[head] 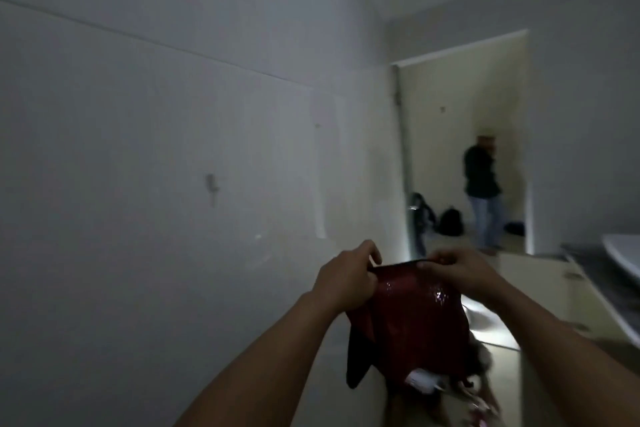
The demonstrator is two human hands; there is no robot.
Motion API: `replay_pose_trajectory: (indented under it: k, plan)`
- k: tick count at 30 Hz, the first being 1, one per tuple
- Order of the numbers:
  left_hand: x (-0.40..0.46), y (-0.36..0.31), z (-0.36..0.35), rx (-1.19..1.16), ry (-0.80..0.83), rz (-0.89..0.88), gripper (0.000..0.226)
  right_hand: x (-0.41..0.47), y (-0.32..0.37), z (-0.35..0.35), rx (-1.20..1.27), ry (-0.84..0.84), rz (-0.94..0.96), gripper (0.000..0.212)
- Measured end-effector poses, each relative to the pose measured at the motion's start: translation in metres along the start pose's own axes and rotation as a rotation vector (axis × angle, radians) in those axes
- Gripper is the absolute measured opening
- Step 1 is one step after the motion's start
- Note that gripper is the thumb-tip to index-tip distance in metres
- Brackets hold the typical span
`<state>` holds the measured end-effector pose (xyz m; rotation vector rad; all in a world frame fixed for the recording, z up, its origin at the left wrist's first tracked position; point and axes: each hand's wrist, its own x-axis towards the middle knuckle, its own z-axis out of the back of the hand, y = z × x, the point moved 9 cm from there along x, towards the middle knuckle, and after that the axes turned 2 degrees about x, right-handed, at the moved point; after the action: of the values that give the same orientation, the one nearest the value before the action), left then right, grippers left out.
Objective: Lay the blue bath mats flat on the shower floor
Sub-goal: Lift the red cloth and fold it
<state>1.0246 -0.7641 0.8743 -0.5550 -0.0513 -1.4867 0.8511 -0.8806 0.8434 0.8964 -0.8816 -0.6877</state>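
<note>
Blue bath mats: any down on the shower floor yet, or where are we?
Done: nothing visible; no blue mat or shower floor is in view. In hand: left hand and right hand grip the top edge of a dark red cloth. Left: laying the mats.

Left hand (pixel 341 279): grip closed on the top edge of a dark red glittery cloth (pixel 414 317).
Right hand (pixel 460 270): pinches the same edge, just beside the left.
Cloth: hangs down from both hands, black fabric at its lower left.
Wall (pixel 156 149): plain and dim, at left.
Doorway (pixel 464 149): lit; a blurred person (pixel 483 191) stands beyond, dark bags (pixel 450 222) on the floor nearby.
</note>
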Motion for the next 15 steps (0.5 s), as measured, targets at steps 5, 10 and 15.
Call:
replay_pose_trajectory:
  k: [5,10,15]
  plan:
    - [-0.038,0.061,0.136,0.195,-0.362,0.169,0.020,0.070,0.108,-0.094,0.152,0.164,0.184,0.017]
    - [-0.075,0.088,0.236,0.590,-0.604,0.175,0.027,0.107,0.210,-0.175,0.211,0.210,0.385,0.021]
    - [-0.082,0.098,0.271,1.143,-0.627,0.011,0.037,0.131,0.256,-0.223,0.215,0.184,0.459,0.023]
